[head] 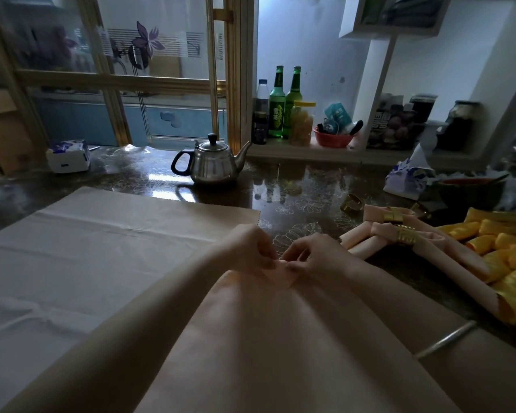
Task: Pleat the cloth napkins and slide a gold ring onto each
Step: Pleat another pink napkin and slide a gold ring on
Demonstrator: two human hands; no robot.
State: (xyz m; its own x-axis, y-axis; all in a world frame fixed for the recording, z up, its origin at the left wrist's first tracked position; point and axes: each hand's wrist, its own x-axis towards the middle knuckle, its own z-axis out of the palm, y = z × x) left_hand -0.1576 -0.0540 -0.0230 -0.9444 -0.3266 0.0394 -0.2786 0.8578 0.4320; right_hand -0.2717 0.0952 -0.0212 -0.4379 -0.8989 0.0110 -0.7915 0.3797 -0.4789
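Two hands meet at the far corner of the napkin (265, 338): left hand (248, 247) and right hand (318, 254) fingers (264, 261) pinch it narrowly. Its cloth runs from my fingers back toward me. A loose gold ring (352, 202) lies beyond them, rightward, nearer my right hand.

1. You hold a plain peach napkin (280, 338). The flat napkin (102, 234) to your left looks paler, perhaps beige in this dim light.
2. The ringed napkins (361, 245) on your right are the same peach, and their rings (405, 235) are gold.
3. Beside them, the satin napkins (489, 248) are shiny yellow.
4. Your table (304, 186) is dark and glossy, patterned with pale outlined flowers.
5. The kettle (213, 165) is silver with a black handle, the bottles (277, 105) are green, and the glass door (148, 40) bears purple flowers.
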